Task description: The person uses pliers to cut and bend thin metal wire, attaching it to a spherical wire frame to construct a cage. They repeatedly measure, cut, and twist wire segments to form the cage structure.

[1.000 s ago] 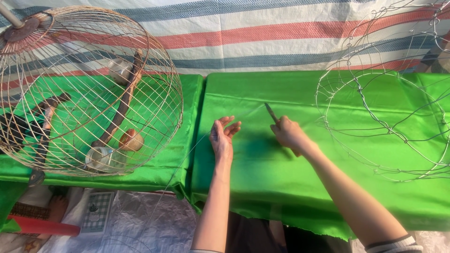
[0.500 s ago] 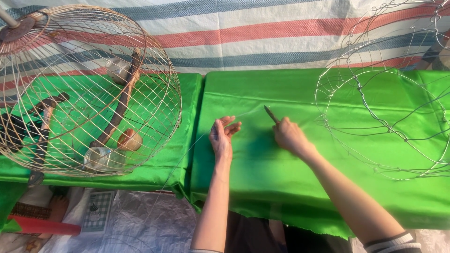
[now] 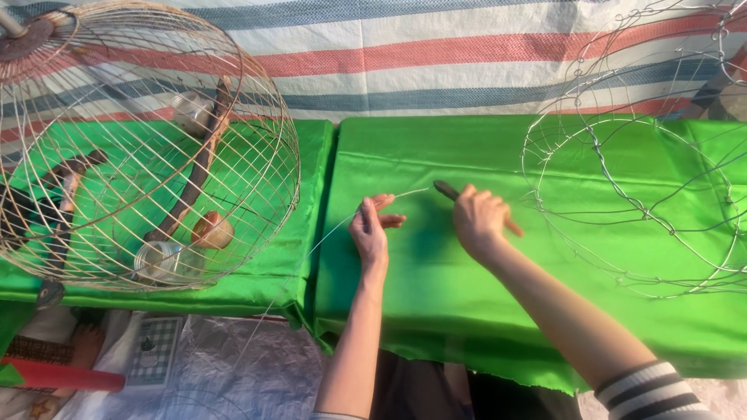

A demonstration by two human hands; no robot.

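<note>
Since the earlier frame our hands are barely shifting: both are staying at the middle of the green cloth, the tool's tip edging only slightly. Nearest to us, our left hand (image 3: 371, 233) is resting on the green-covered table (image 3: 436, 311), fingers loosely curled and pinching a thin wire (image 3: 342, 224) that is running down-left off the table's front edge and up-right toward the tool. Our right hand (image 3: 478, 220) is closing around the pliers (image 3: 446, 189), whose dark tip is pointing at the wire's free end; we cannot tell whether the tip is gripping it. We are judging this as the step of catching the wire end, so the next move is calling for a steady pinch on the left and a small, precise bite on the right. Open cloth is lying between the hands and ahead of them. Farther off, the finished wire cage (image 3: 148, 148) is crowding the left, the bare wire frame (image 3: 630, 202) the right, and the striped tarp (image 3: 420, 54) is closing the back.
</note>
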